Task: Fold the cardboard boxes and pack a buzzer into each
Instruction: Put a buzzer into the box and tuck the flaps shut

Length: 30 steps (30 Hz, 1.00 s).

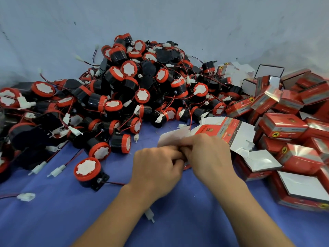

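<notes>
Left hand and right hand meet knuckle to knuckle, fingers pinched on the flat cardboard box, likely to start a fold. Loose buzzer lies left of the fingers; buzzer pile beyond, folded boxes right.

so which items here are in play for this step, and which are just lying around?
In play:
- left hand
- right hand
- flat cardboard box, gripped by both hands
- nearest loose buzzer

Lying about:
- buzzer pile
- folded boxes
- blue cloth
</notes>
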Tool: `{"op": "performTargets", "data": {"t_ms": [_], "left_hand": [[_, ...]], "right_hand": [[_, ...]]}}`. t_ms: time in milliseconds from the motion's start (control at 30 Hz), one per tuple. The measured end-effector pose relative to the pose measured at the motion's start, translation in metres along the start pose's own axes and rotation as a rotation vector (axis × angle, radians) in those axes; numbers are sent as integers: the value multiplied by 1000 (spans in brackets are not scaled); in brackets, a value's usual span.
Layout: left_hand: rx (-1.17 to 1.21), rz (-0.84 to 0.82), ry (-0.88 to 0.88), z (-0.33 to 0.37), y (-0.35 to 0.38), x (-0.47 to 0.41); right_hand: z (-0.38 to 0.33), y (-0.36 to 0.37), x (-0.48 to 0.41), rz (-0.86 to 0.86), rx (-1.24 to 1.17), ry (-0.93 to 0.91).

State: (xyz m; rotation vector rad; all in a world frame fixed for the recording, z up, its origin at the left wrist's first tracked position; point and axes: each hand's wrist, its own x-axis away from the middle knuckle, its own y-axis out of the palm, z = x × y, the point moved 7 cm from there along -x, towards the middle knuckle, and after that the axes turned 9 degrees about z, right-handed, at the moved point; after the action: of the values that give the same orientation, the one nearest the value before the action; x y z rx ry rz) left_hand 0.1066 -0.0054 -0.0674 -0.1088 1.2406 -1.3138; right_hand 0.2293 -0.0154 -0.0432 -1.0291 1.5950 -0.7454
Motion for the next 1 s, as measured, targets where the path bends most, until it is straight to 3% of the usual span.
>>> {"op": "performTargets", "data": {"t_ms": [200, 400, 500, 633, 700, 1000], "left_hand": [[61, 36, -11, -3, -1, 3], [104, -68, -55, -6, 5, 1], [148, -64, -60, -9, 6, 1], [220, -1, -79, -11, 4, 4], [241, 35, -98, -12, 2, 5], [290, 69, -174, -18, -1, 4]], "right_hand": [[1, 7, -16, -91, 172, -32], [0, 8, -18, 185, 279, 2], [7, -2, -4, 415, 80, 34], [20, 22, -4, 175, -290, 223], [22, 31, -5, 86, -275, 239], [49, 53, 6, 40, -623, 570]]}}
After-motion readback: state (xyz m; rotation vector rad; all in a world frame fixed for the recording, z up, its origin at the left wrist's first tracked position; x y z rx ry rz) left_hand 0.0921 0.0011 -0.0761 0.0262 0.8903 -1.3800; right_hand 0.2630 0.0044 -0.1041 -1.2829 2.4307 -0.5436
